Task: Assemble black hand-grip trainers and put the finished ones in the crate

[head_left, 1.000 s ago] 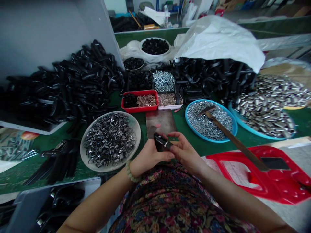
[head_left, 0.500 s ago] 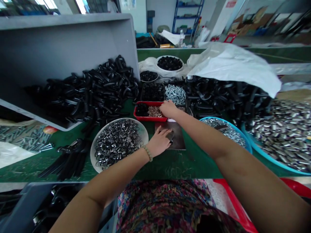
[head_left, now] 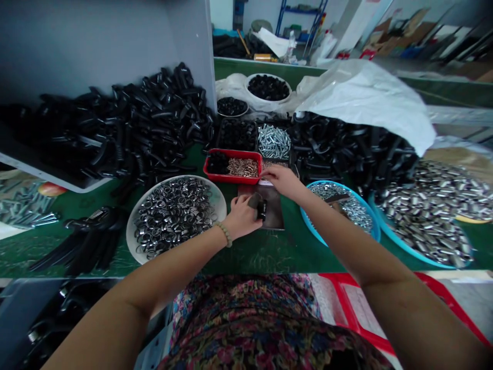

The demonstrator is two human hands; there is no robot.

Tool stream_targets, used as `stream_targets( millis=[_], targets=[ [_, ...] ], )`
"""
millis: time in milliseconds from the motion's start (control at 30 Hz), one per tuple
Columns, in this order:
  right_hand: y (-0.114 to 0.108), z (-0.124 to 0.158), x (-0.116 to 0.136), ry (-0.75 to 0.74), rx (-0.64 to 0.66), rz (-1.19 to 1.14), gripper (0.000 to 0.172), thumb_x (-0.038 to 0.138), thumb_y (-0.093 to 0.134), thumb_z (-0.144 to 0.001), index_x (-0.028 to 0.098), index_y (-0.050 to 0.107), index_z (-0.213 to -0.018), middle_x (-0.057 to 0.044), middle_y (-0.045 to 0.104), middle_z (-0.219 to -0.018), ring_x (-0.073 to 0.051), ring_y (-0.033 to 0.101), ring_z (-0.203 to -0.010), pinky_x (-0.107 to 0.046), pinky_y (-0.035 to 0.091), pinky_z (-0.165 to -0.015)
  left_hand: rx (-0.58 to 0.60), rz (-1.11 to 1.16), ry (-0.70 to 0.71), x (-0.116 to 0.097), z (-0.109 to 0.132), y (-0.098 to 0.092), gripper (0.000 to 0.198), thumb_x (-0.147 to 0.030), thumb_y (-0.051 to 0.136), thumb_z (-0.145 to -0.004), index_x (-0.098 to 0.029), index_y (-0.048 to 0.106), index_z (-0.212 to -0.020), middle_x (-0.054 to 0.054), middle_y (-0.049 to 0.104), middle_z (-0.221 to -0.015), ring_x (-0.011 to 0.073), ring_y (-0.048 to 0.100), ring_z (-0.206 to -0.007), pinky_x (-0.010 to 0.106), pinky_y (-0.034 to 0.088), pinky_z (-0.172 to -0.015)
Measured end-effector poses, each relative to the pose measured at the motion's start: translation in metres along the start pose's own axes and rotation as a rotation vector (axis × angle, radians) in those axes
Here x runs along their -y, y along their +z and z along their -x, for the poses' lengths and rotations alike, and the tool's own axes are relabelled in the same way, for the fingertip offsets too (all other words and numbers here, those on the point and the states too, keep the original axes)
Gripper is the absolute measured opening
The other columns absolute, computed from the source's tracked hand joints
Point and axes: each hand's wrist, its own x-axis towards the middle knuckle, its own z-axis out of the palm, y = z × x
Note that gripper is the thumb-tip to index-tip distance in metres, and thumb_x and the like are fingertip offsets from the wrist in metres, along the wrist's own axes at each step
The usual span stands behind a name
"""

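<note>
My left hand [head_left: 242, 217], with a bead bracelet at its wrist, is closed round a small black part [head_left: 262, 209] above a dark metal plate [head_left: 275, 205]. The part's exact kind cannot be told. Just beyond the plate, my right hand [head_left: 284, 181] has thumb and forefinger pinched at the right end of a red tray [head_left: 233, 179]. Whatever its fingertips hold is too small to make out. Copper-coloured small pieces [head_left: 243, 167] and black pieces [head_left: 217, 163] lie in that tray. Silver screws [head_left: 274, 142] fill a compartment behind it.
To the left stand a white bowl of metal rings [head_left: 133, 231] and a tilted grey crate [head_left: 115, 36] of black handles [head_left: 154, 118]. Blue basins [head_left: 314, 234] with metal parts sit to the right. A white plastic sheet [head_left: 370, 97] covers black parts behind.
My right hand has drawn back from inside the red tray to its right end. The left hand's fingers have closed more round the black part. The view has tilted down slightly.
</note>
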Motion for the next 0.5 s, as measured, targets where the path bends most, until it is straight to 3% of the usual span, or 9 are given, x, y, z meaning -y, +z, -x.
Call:
stream_targets(
  millis=[100, 233, 500],
  targets=[
    [0.003, 0.032, 0.002, 0.105, 0.05, -0.064, 0.014, 0.018, 0.055, -0.085, 0.016, 0.067, -0.09, -0.004, 0.069, -0.085, -0.015, 0.062, -0.08, -0.027, 0.046, -0.074, -0.012, -0.006, 0.006, 0.0, -0.001, 0.001, 0.054, -0.033, 0.06, -0.072, -0.019, 0.048, -0.123, 0.011, 0.054, -0.125, 0.029, 0.042, -0.117, 0.047, 0.031, -0.097],
    [0.016, 0.056, 0.004, 0.161, 0.127, 0.141, 0.015, 0.022, 0.052, -0.089, 0.015, 0.064, -0.082, -0.002, 0.067, -0.073, -0.013, 0.06, -0.067, -0.023, 0.043, -0.062, -0.013, -0.024, -0.001, -0.002, -0.001, 0.001, 0.053, -0.034, 0.061, -0.071, -0.018, 0.048, -0.12, 0.012, 0.055, -0.122, 0.0292, 0.043, -0.116, 0.046, 0.031, -0.095],
    [0.033, 0.057, 0.006, 0.005, 0.118, 0.385, 0.021, 0.021, 0.045, -0.093, 0.012, 0.062, -0.084, -0.013, 0.064, -0.086, -0.023, 0.055, -0.087, -0.034, 0.04, -0.079, -0.016, -0.021, 0.005, -0.001, -0.001, -0.001, 0.056, -0.034, 0.061, -0.071, -0.018, 0.045, -0.122, 0.012, 0.055, -0.122, 0.0289, 0.042, -0.118, 0.045, 0.029, -0.096]
  ],
)
